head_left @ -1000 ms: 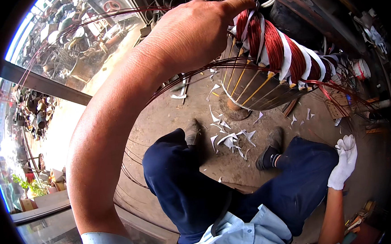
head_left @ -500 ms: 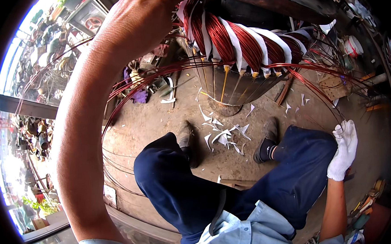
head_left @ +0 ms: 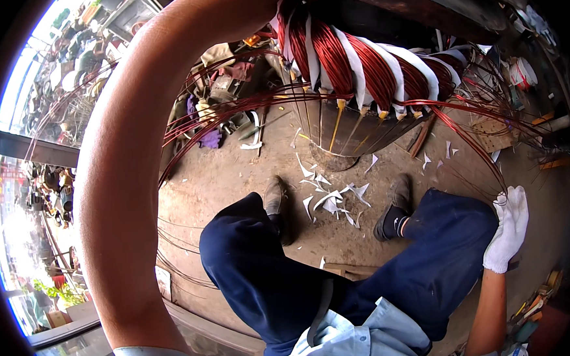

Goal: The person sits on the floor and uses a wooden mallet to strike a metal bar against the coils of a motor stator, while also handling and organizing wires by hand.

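Note:
A large motor stator (head_left: 345, 142) stands before me, its thick red copper windings (head_left: 332, 56) bound between white insulation strips (head_left: 355, 59). My left arm arches up the left side to the top of the stator, where my left hand (head_left: 273, 1) runs behind the near end of the windings; its fingers are hidden. Low on the right, beside my knee, my right hand (head_left: 506, 226) wears a white glove. Its fingertips are closed on the ends of a bundle of red copper wires (head_left: 467, 142) that hangs down from the windings.
More loose red wires (head_left: 219, 110) fan out to the left of the stator. White scraps (head_left: 332, 201) litter the floor between my shoes. A glass-paned frame (head_left: 38, 150) stands at left, with piled parts behind it. Tools (head_left: 534, 300) lie at lower right.
My right hand has moved slightly down and right, with the wire ends following. My left forearm has reached farther in at the top, and its hand shows less. The whole view has shifted slightly.

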The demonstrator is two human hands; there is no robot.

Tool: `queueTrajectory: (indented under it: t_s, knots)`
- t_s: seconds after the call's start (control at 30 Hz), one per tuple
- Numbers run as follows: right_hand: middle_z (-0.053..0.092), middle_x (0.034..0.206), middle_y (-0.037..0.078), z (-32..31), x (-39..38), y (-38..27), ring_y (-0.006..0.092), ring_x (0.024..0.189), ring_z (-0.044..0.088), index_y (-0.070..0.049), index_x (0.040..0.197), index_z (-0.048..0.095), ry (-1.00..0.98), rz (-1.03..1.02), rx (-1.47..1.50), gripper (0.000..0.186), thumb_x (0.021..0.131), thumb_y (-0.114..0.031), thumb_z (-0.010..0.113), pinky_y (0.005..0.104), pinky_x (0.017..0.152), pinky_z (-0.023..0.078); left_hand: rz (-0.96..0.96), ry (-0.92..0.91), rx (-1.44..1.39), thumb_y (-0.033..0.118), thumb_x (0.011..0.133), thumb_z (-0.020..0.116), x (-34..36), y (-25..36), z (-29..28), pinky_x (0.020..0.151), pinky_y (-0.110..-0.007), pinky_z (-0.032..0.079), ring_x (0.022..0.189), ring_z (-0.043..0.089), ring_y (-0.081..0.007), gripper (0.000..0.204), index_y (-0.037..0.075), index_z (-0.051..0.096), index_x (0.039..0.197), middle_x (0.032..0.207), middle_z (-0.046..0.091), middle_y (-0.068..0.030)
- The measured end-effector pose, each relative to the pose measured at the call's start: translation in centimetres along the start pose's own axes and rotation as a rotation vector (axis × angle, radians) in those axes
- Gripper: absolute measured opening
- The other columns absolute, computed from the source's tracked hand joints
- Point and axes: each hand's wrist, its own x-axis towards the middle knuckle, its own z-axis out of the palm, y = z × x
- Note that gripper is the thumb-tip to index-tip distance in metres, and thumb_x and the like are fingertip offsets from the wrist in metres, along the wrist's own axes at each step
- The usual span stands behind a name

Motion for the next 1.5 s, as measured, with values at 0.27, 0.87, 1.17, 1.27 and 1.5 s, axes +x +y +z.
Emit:
queueTrajectory:
  t_s: [0.27,0.87,1.17,1.27,1.5]
  knots:
    - [0.049,0.151,0.022,0.1,0.8,1.0,0.0271,0.126,0.06,0.006,0.153,0.037,-0.037,0.009,-0.096,0.059,0.095,-0.002,0.044,0.0398,0.107,0.048,0.112,0.028,0.169,0.014,0.095,0.057,0.4,-1.8,2.0,0.093,-0.043,0.056,0.111,0.068,-0.0327,0.026,0.008,0.07,0.116,0.117,0.071,-0.0154]
    - [0.062,0.134,0.015,1.7,1.1,1.4,0.0227,0.112,0.065,-0.001,0.143,0.053,-0.027,0.02,-0.167,0.047,0.097,0.0,0.047,0.0369,0.1,0.051,-0.219,-0.2,0.049,0.022,0.096,0.057,0.5,0.1,1.1,0.092,-0.042,0.058,0.111,0.071,-0.0271,0.024,0.017,0.074,0.113,0.116,0.073,-0.0082]
    - [0.063,0.134,0.014,2.0,1.2,1.8,0.0198,0.111,0.064,-0.004,0.146,0.053,-0.057,0.002,-0.191,0.045,0.101,-0.006,0.05,0.0346,0.099,0.05,-0.194,-0.23,-0.003,0.02,0.095,0.06,0.3,0.2,0.4,0.095,-0.041,0.057,0.116,0.068,-0.026,0.024,0.014,0.074,0.113,0.118,0.072,-0.0077]
    - [0.064,0.133,0.013,1.9,1.4,1.8,0.0185,0.109,0.065,-0.004,0.145,0.054,-0.061,0.023,-0.155,0.044,0.101,-0.007,0.053,0.0338,0.098,0.05,-0.195,-0.197,-0.029,0.019,0.093,0.062,0.2,-0.1,0.7,0.096,-0.041,0.057,0.116,0.068,-0.0261,0.023,0.014,0.074,0.113,0.118,0.072,-0.0082]
    - [0.064,0.133,0.014,2.4,0.9,1.5,0.0189,0.111,0.065,-0.004,0.146,0.053,-0.061,0.003,-0.206,0.045,0.101,-0.009,0.053,0.0336,0.098,0.05,-0.209,-0.175,-0.041,0.019,0.092,0.064,0.1,0.1,0.7,0.095,-0.04,0.057,0.117,0.068,-0.0271,0.023,0.013,0.074,0.111,0.118,0.072,-0.0095]
